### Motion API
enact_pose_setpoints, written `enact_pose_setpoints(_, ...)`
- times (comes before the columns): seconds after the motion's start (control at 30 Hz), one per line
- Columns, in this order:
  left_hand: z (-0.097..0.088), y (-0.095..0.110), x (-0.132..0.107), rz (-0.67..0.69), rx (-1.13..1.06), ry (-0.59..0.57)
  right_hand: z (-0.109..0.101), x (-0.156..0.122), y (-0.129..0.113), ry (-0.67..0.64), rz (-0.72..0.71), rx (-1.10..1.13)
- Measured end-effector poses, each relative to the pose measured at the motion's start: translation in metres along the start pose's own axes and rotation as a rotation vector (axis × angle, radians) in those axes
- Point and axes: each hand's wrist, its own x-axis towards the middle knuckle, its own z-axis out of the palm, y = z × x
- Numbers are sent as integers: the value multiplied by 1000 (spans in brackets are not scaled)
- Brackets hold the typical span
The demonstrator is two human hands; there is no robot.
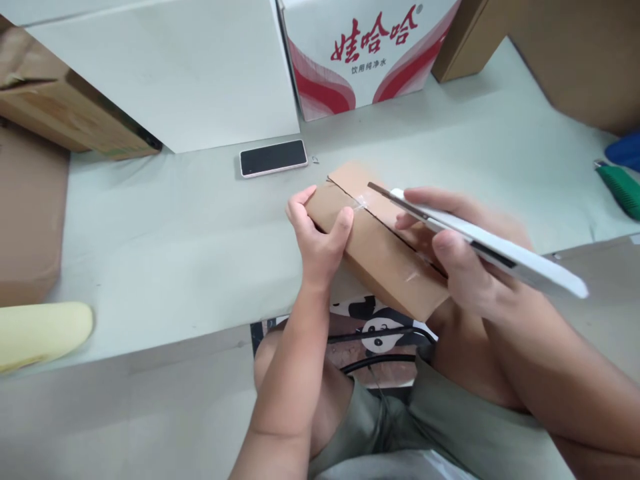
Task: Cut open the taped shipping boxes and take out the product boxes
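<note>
A small brown cardboard box lies tilted at the table's near edge, its top seam taped with clear tape. My left hand grips the box's left end, thumb on top near the seam. My right hand holds a white utility knife, whose dark blade rests along the seam on the box's top. The knife's handle sticks out to the right past my hand.
A phone lies face up behind the box. A large white box and a red-and-white printed carton stand at the back. Brown cartons sit left and right. A green tool lies far right; a yellow object near left.
</note>
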Motion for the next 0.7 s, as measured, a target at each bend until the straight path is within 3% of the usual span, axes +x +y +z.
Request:
enact_pose_setpoints(0.2,-3,-1,-1,-1,9,-37,2,8,3,-111,-142,-199)
enact_pose_setpoints(0.43,-4,-1,0,34,30,-41,11,10,10,-46,-181,-274)
enact_pose_setpoints(0.6,-4,-2,0,24,38,-40,4,12,4,-30,-176,-235)
enact_pose_setpoints(0.7,-3,-3,0,19,23,-36,1,10,4,6,-247,-210)
